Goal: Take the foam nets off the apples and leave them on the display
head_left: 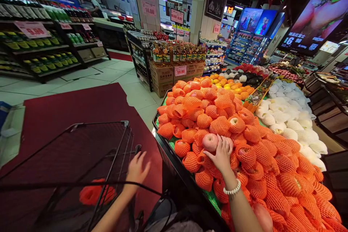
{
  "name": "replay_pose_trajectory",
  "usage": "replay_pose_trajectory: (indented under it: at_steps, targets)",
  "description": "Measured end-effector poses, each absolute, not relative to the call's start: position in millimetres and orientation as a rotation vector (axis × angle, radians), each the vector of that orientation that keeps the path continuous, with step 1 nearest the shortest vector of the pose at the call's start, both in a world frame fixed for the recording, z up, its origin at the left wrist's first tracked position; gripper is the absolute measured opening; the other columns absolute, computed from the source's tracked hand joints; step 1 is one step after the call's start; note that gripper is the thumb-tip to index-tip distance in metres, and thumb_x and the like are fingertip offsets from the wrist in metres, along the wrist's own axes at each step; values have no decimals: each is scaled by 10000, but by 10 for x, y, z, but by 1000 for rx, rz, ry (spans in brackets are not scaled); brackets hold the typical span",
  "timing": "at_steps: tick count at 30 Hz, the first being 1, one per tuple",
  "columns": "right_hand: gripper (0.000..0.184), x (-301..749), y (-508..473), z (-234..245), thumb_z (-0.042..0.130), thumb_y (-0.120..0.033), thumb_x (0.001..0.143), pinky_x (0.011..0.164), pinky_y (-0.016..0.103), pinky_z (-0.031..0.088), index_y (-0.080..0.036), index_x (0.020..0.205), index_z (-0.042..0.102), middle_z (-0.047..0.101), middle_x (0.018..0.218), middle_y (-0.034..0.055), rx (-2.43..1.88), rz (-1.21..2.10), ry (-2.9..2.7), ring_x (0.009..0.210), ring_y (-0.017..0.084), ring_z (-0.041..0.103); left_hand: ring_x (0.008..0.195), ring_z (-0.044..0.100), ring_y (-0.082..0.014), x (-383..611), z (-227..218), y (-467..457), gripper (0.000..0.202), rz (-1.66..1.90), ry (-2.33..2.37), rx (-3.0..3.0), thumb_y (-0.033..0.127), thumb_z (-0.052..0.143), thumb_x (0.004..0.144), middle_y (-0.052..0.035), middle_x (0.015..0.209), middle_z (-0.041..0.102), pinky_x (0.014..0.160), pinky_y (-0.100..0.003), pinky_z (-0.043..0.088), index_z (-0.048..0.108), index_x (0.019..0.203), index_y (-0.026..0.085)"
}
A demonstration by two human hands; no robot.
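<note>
**Orange netting everywhere, one bare apple under the fingers**

Orange foam netting wraps nearly every fruit heaped on the display surface (174,152) that fills the right half of the frame. At the centre, slightly below the middle, the right hand (221,156) rests on the heap, fingers spread loosely against a bare pink apple (210,142) that lies on top of the netted ones. The fingers touch its lower right side but have not closed round it; the apple sits on the pile, not lifted. A white bead bracelet (232,189) circles that wrist.

Toward the lower left, the left hand (136,169) hangs open and empty, fingers splayed, just at the near rim of a black wire shopping cart (108,141). Whether it touches the wire I cannot tell. Through the cart's mesh, low in the frame, an orange netted fruit (94,192) already lies on the bottom.

My reading: the picking is only begun. One fruit appears to be in the cart, a second is under the fingers but not yet gripped, and the lift and the carry across to the cart are left to do.

Beyond the heap, at the right, white-netted fruit (293,123) is piled.
</note>
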State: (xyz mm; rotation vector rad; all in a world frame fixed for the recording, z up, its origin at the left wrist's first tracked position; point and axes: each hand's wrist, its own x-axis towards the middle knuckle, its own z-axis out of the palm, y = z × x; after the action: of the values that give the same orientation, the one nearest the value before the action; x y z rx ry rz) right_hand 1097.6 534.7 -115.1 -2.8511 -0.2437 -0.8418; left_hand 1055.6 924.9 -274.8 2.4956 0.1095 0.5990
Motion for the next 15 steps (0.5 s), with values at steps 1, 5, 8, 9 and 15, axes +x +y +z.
replay_pose_trajectory:
  at_steps: [1,5,8,9,15]
  targets:
    - [1027,10930,5302,-1110,518,-839,806,1144,554,234,-92,1496,374,442,1476,220,-2841,-835,-291,1376,369,359,1327,476,-329,10632,-2609,8950,592,569,-18,2419,490,405,965,-210,1427,487,1122,-520,404,535,1361,71]
    - [717,10691,4959,-889,512,-631,953,1118,472,328,-87,1419,474,528,1407,179,-2723,-976,-188,1312,306,435,1472,304,-244,10780,-2011,7957,543,479,-394,2187,399,476,1013,-124,1578,318,1212,-500,294,370,1515,222]
    - [428,10540,4598,-791,416,-444,1041,1021,419,410,-99,1155,642,655,1169,144,-2692,-1040,11,1097,265,548,1513,220,-220,10861,-1650,7513,585,369,-577,2125,377,465,1029,-89,1631,216,1232,-517,247,256,1570,302]
    - [413,10503,4486,-785,395,-416,1049,995,406,423,-108,1087,666,665,1124,134,-2706,-1031,48,1053,257,559,1516,210,-223,10905,-1569,7411,610,347,-631,2113,384,480,1024,-90,1637,199,1231,-518,250,236,1578,308]
    - [443,10358,4149,-809,462,-456,1021,915,365,455,-97,1159,681,648,1167,137,-2774,-919,351,1036,263,599,1441,313,-270,11241,-1394,7035,693,500,-804,2106,321,623,953,-127,1570,317,1174,-510,353,293,1561,268]
